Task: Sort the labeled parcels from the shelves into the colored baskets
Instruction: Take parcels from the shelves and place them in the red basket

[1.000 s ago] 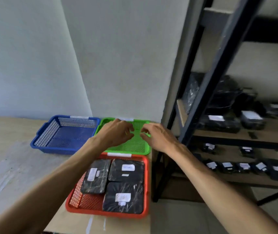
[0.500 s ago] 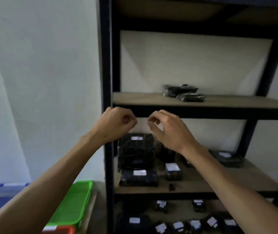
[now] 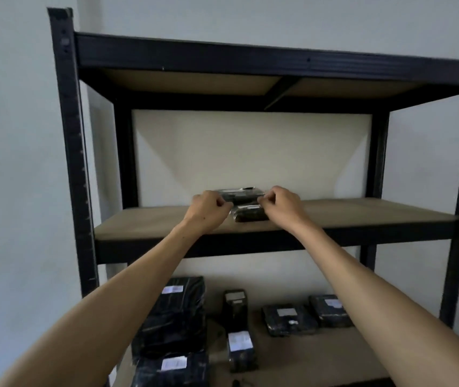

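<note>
Where they hovered curled and empty before, both hands (image 3: 248,206) now pinch a shelf (image 3: 144,223) parcel (image 3: 250,213).

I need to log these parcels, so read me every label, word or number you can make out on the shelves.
None can be read.
Parcels on the lower shelf: white labels, print too blurred.
Small parcel between left hand and right hand: no text readable.

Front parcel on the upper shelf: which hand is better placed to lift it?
Right, marginally. The right hand sits at the front parcel's right end, fingers curled at its top edge. The left hand is beside its left end, nearer the rear parcel. Actual contact is unclear.
</note>
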The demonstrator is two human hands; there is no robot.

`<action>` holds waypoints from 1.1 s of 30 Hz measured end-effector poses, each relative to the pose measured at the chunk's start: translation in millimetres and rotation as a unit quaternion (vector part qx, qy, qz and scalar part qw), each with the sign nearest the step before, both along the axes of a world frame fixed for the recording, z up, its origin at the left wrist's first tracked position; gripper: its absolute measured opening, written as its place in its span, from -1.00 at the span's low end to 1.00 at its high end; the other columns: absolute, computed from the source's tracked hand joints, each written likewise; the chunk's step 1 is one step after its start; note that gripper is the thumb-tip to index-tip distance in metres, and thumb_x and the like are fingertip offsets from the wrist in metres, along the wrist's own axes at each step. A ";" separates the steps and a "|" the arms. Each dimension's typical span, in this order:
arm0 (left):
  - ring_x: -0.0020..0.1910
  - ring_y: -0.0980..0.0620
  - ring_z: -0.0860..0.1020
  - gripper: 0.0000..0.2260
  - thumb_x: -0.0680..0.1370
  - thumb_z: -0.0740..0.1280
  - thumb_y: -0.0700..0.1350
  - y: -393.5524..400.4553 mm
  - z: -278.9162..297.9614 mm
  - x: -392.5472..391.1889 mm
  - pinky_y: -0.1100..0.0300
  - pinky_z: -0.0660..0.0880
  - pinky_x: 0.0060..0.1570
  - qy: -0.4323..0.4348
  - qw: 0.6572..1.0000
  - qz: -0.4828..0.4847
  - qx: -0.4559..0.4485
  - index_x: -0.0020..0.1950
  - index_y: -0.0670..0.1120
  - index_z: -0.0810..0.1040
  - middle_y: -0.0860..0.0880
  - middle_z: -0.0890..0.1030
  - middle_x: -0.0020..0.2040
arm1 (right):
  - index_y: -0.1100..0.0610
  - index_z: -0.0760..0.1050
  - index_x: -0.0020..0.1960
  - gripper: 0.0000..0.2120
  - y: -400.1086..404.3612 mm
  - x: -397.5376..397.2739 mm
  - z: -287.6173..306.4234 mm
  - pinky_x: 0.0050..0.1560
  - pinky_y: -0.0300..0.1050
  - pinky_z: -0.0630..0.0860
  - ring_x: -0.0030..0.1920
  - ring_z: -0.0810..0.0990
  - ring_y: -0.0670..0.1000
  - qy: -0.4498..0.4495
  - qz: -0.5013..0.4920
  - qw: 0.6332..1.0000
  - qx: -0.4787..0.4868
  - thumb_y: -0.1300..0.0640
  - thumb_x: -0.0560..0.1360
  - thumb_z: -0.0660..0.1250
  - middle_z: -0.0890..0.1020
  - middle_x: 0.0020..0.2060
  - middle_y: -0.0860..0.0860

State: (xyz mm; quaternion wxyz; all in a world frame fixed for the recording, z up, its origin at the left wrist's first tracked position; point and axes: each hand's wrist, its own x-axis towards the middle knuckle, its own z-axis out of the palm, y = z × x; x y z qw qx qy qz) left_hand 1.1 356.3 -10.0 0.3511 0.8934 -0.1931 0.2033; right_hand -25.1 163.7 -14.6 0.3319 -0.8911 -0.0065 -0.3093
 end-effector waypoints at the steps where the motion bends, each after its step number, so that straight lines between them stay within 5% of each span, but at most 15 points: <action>1: -0.12 -0.08 0.59 -0.71 0.59 0.31 0.06 -6.0 -0.3 7.8 0.16 0.46 -0.15 0.026 1.000 0.001 0.016 -0.06 -0.12 0.70 -0.08 0.66 -0.18 | 0.22 0.54 -0.16 -0.68 -4.2 7.7 1.5 -0.07 -0.08 0.47 -0.04 0.59 0.12 0.027 -0.011 1.000 -0.001 0.00 0.62 0.28 0.62 -0.19 0.11; 3: -0.18 -0.07 0.56 -0.58 0.60 0.25 0.18 -14.9 -2.4 22.5 0.14 0.41 -0.26 0.063 0.996 0.007 0.059 -0.12 -0.14 0.67 -0.06 0.61 -0.25 | 0.17 0.49 -0.17 -0.61 -8.5 19.6 3.1 -0.02 -0.04 0.48 0.07 0.60 0.21 0.087 -0.042 0.995 -0.017 -0.10 0.63 0.19 0.60 -0.14 0.16; 6: -0.15 -0.08 0.55 -0.50 0.62 0.18 0.24 -20.9 -8.2 36.6 0.12 0.35 -0.22 0.086 0.992 0.011 0.093 -0.17 -0.14 0.63 -0.08 0.60 -0.23 | 0.20 0.50 0.23 -0.50 -9.2 31.3 2.2 0.23 0.02 0.46 0.30 0.49 0.27 0.171 -0.064 0.983 -0.025 -0.21 0.63 0.13 0.57 0.22 0.23; 7: -0.13 -0.08 0.56 -0.53 0.62 0.19 0.23 -20.9 -10.0 39.1 0.12 0.34 -0.20 0.085 0.991 0.010 0.107 -0.17 -0.12 0.63 -0.08 0.60 -0.20 | 0.17 0.51 0.21 -0.52 -9.3 33.9 0.9 0.22 0.02 0.46 0.31 0.47 0.27 0.174 -0.066 0.982 -0.030 -0.21 0.61 0.15 0.58 0.21 0.22; 10: -0.12 -0.02 0.55 -0.70 0.58 0.32 0.12 -16.7 -14.0 41.9 0.15 0.35 -0.23 0.082 0.992 -0.004 0.098 -0.07 -0.08 0.69 -0.03 0.61 -0.18 | 0.03 0.39 -0.26 -0.63 -13.2 42.9 -3.8 -0.01 -0.03 0.49 0.11 0.59 0.21 0.155 -0.060 0.986 0.002 -0.24 0.51 0.28 0.57 -0.14 0.11; 12: -0.16 0.01 0.55 -0.76 0.52 0.41 0.05 -12.7 -15.2 45.4 0.15 0.41 -0.17 0.106 0.994 -0.030 0.022 -0.08 -0.11 0.71 -0.04 0.64 -0.19 | 0.04 0.26 -0.38 -0.54 -13.8 38.3 -1.9 -0.32 -0.11 0.32 -0.20 0.53 0.12 0.146 -0.038 0.988 0.044 -0.17 0.52 0.36 0.44 -0.35 0.01; 14: -0.18 0.02 0.56 -0.80 0.47 0.48 -0.02 -9.3 -14.7 46.8 0.15 0.47 -0.10 0.137 0.987 -0.052 -0.066 -0.06 -0.14 0.72 -0.07 0.67 -0.16 | 0.07 0.27 -0.38 -0.54 -16.7 34.2 -0.7 -0.40 -0.11 0.17 -0.37 0.37 0.01 0.143 -0.019 0.987 0.074 -0.08 0.52 0.42 0.37 -0.41 -0.02; 16: -0.17 0.03 0.61 -0.82 0.44 0.53 -0.13 -7.1 -13.6 45.0 0.20 0.57 -0.08 0.148 0.974 -0.064 -0.159 -0.01 -0.16 0.69 -0.14 0.71 -0.06 | 0.08 0.37 -0.28 -0.65 -18.8 32.0 -2.6 -0.35 -0.12 0.21 -0.31 0.41 0.00 0.129 0.006 0.988 0.087 -0.03 0.48 0.49 0.46 -0.33 -0.01; 19: -0.36 0.13 0.64 -0.73 0.43 0.53 -0.29 -3.2 -12.0 35.0 0.37 0.50 -0.40 0.155 0.954 -0.084 -0.242 0.09 -0.24 0.59 -0.16 0.70 -0.10 | 0.11 0.49 -0.11 -0.67 -24.6 35.5 -9.5 -0.11 -0.12 0.48 -0.11 0.58 0.01 0.101 0.048 0.984 0.141 0.04 0.35 0.61 0.64 -0.15 -0.01; 25: -0.44 0.15 0.64 -0.64 0.40 0.50 -0.43 1.7 -13.1 26.4 0.38 0.50 -0.42 0.147 0.951 -0.110 -0.250 0.16 -0.35 0.51 -0.13 0.66 -0.26 | 0.13 0.49 0.00 -0.60 -31.0 25.2 -11.1 -0.13 -0.14 0.43 -0.10 0.56 0.00 0.084 0.094 0.977 0.169 0.16 0.31 0.64 0.63 -0.10 0.06; 33: -0.35 0.10 0.65 -0.68 0.41 0.54 -0.31 1.7 -10.1 21.5 0.31 0.53 -0.32 0.150 0.952 -0.110 -0.244 0.09 -0.22 0.53 -0.09 0.71 -0.22 | 0.08 0.49 -0.05 -0.62 -33.6 25.0 -13.3 -0.16 -0.16 0.41 -0.08 0.58 0.01 0.074 0.103 0.976 0.175 0.14 0.30 0.65 0.67 0.00 0.14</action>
